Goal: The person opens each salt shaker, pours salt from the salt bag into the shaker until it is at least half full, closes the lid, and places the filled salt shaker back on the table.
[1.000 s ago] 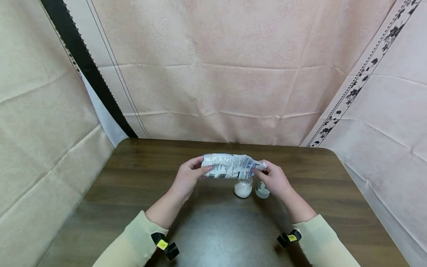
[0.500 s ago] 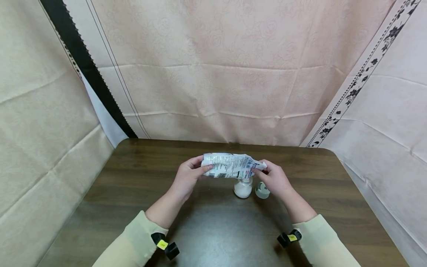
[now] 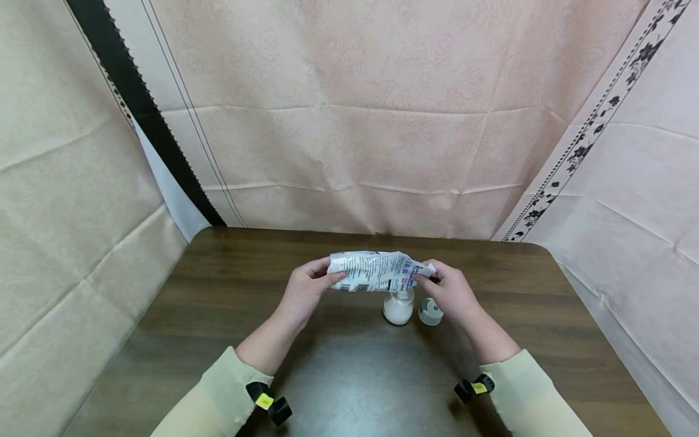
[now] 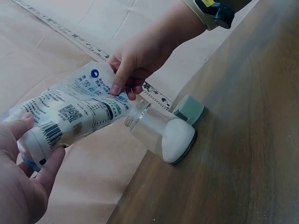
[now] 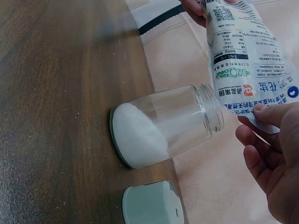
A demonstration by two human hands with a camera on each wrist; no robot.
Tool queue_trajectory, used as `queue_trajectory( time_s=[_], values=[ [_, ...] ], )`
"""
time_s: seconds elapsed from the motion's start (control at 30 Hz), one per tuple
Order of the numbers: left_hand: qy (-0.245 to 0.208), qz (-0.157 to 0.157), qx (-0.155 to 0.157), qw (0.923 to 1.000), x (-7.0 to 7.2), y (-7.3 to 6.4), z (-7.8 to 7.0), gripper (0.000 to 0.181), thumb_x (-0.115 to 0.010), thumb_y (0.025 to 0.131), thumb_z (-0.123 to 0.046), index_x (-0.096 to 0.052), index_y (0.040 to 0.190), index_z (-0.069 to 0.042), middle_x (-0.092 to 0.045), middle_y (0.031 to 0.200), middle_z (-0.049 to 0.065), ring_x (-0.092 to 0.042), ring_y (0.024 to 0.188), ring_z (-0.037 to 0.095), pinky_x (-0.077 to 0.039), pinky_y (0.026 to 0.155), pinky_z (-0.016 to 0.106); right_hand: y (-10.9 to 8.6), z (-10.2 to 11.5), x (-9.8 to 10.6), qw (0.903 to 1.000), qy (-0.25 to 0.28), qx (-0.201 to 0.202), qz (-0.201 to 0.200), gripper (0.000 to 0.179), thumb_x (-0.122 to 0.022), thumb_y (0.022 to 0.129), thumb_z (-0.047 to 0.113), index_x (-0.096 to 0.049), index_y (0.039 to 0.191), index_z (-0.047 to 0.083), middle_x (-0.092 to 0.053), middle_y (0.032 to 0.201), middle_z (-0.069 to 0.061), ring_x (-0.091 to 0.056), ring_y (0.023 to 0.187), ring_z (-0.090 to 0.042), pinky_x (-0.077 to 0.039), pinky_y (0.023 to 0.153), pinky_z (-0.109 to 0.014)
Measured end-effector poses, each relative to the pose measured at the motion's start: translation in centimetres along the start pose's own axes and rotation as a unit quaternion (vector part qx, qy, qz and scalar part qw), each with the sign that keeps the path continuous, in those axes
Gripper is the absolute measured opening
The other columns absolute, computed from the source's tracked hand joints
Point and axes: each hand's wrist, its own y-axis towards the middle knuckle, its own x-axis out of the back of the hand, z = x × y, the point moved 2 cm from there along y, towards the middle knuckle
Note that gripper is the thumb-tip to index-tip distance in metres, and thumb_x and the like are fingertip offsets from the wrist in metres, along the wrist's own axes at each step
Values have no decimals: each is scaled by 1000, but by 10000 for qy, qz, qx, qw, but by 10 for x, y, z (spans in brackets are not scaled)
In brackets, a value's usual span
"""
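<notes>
Your open jar point(image 3: 398, 311): stood upright on the worktop point(image 3: 349, 376), partly filled with something white; the bag point(image 3: 367, 271) hid its mouth from the head view.
Your pale green cap point(image 3: 431, 312): stood just beside, apart, right beneath one hand, crowding that side a little.
Your left grip point(image 3: 307, 288): clamped on the wide end.
Your right grip point(image 3: 450, 292): pinched the gathered end near the jar's mouth.
Your latest change: the bag had shifted slightly left, apparently too little to lose its alignment.
Your backdrop cloth point(image 3: 349, 139): hung beyond.
</notes>
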Motion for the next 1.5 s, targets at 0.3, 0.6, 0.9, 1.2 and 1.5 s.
queue_trajectory(
  time_s=[0.3, 0.6, 0.9, 1.2, 1.5],
  values=[
    [47, -59, 2, 10000, -1, 3, 4, 37, -78, 87, -17, -71, 122, -10, -68, 115, 11, -65, 98, 25, -56, 80, 32, 1, 1, 2, 9999, -59, 59, -95, 11, -72, 92, 13, -69, 103, 11, -72, 95, -4, -61, 78, -22, -52, 69, -36],
    [-6, -112, 17, 9999, -1, 3, 8, 37, -77, 88, -15, -68, 123, -8, -67, 113, 12, -64, 98, 23, -55, 80, 33, 2, 1, 1, 10000, -53, -29, -53, 9, -72, 92, 13, -69, 100, 11, -72, 95, -5, -59, 77, -23, -50, 67, -36],
    [232, 238, 160, 9993, -1, 2, 8, 52, -80, 85, -14, -59, 133, -9, -64, 122, 10, -63, 109, 23, -53, 89, 34, 1, -3, 1, 9998, -52, -200, -28, 10, -72, 92, 14, -68, 100, 10, -72, 95, -5, -58, 77, -23, -48, 65, -35],
    [736, 468, 54, 9962, 0, 1, 6, 67, -81, 83, -12, -50, 142, -15, -60, 129, 5, -59, 119, 22, -51, 95, 39, 0, -6, 0, 9994, 3, -355, 37, 11, -70, 93, 15, -67, 103, 10, -72, 99, -6, -58, 80, -24, -49, 69, -36],
    [1047, 294, -89, 9940, -3, 1, 1, 66, -82, 82, -14, -53, 142, -12, -61, 127, 8, -59, 116, 24, -51, 94, 38, 0, -10, -2, 9991, 90, -413, -10, 10, -70, 93, 16, -67, 100, 11, -72, 96, -5, -58, 78, -25, -49, 68, -37]
  ],
)
